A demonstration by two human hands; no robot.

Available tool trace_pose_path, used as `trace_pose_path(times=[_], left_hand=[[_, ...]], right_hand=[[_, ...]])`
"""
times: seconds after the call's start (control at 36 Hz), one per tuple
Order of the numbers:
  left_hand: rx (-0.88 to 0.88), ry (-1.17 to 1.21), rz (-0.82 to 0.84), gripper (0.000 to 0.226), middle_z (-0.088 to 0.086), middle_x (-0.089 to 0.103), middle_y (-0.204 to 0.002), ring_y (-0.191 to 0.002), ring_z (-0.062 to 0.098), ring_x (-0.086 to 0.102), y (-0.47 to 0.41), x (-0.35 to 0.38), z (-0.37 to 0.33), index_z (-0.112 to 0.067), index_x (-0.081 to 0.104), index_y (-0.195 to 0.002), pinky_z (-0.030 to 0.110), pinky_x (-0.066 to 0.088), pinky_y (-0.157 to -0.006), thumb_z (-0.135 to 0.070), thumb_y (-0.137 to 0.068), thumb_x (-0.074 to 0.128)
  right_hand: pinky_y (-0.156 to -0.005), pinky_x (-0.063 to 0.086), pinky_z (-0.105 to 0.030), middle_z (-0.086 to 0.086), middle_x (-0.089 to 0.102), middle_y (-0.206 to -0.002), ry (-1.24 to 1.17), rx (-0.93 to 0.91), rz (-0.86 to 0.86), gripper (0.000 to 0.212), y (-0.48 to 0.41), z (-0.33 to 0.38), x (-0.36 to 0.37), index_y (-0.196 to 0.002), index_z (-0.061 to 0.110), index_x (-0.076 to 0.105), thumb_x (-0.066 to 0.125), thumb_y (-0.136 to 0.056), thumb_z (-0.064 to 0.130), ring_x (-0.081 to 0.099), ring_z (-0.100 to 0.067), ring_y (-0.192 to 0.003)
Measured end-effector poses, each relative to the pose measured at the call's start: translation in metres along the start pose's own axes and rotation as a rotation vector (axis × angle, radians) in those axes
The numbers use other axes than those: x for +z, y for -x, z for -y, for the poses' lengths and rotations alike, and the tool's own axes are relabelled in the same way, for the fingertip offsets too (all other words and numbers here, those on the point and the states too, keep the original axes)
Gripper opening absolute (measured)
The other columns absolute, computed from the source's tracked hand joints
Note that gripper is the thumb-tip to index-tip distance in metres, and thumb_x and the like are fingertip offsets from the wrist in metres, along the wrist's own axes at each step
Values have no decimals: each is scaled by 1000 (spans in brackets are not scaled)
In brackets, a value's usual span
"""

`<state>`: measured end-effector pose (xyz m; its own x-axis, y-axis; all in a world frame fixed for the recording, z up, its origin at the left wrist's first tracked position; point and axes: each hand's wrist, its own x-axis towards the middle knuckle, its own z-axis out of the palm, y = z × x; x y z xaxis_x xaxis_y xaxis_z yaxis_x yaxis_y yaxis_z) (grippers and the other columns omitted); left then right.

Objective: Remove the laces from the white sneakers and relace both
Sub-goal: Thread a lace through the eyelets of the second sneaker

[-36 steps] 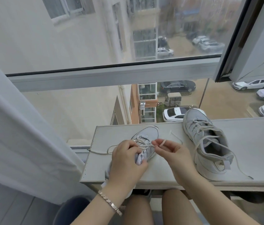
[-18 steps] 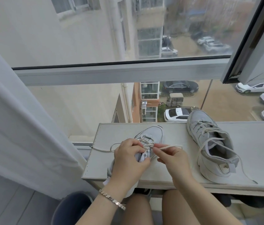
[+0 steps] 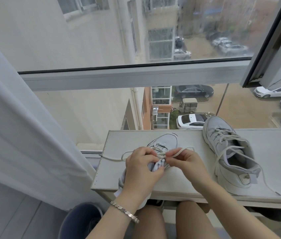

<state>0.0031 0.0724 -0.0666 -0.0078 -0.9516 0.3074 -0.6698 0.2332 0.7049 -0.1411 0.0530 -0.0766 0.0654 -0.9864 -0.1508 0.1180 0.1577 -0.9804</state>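
**Lace pinched at the left sneaker's eyelets**

Window ledge first: a pale shelf (image 3: pixel 274 152) runs under the window frame (image 3: pixel 136 78), with a street and parked cars far below the glass. 2 white sneakers sit on it. I'm on the left sneaker (image 3: pixel 164 140), right under both hands, toe pointing far and a touch right, heel hanging off the near edge. Left hand (image 3: pixel 141 168) is curled round the tongue and upper, clamping the shoe down. Right hand (image 3: pixel 186 163) pinches the lace (image 3: pixel 114 159) between thumb and forefinger, just beside the eyelets. 1 run arcs right of that hand, the other trails to the shelf's left edge.

My read: the next pull goes rightward, across the shoe's long axis, and the right hand is the nearer one for it. Open shelf lies that way before the right sneaker (image 3: pixel 229 152), laced but untied, well apart. Curtain (image 3: pixel 24 118) crowds the left, and a bin (image 3: pixel 79 219) stands below.
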Motion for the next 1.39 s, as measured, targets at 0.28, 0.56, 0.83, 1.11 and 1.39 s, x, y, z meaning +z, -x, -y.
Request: trace_pose_path(times=[0.28, 0.56, 0.83, 1.11, 1.39], left_hand=[[7, -18, -3, 6, -16, 56, -88, -94, 9, 53, 0, 1, 0, -13, 74, -74, 43, 44, -88, -15, -70, 78], [9, -24, -32, 8, -13, 59, -86, -91, 12, 55, 0, 2, -2, -12, 72, -67, 45, 44, -85, -15, -71, 79], [-6, -21, -22, 7, -14, 58, -86, -93, 11, 54, -1, 0, -3, -12, 73, -70, 43, 44, -87, -16, -70, 79], [22, -27, 11, 11, -19, 54, -86, -92, 8, 52, -2, 0, -2, -13, 75, -76, 43, 44, -88, -18, -68, 81], [0, -7, 86, 12, -25, 48, -85, -95, 5, 49, -4, -3, -3, -15, 75, -81, 42, 42, -93, -18, -70, 79]], right_hand=[[-53, 50, -16, -2, 67, -59, -35, 209, 24, 14, -4, 7, -4, -76, 5, 65, 71, -74, -8, 63, -7, -53], [-61, 46, -8, 13, 69, -68, 281, -59, -187, 22, 8, 3, 13, -59, 21, 70, 74, -74, 5, 62, 3, -64], [-67, 49, -11, 3, 70, -69, 148, -100, -279, 10, 22, -11, 20, -80, 7, 63, 73, -77, 7, 63, 8, -84], [-61, 41, -10, 12, 59, -72, 524, -324, -156, 25, 29, -3, 10, -74, 33, 64, 75, -76, 11, 56, -1, -70], [-62, 34, -17, 6, 65, -87, 1073, -542, 131, 12, 3, 20, 2, -90, 22, 76, 72, -80, 18, 50, -6, -66]])
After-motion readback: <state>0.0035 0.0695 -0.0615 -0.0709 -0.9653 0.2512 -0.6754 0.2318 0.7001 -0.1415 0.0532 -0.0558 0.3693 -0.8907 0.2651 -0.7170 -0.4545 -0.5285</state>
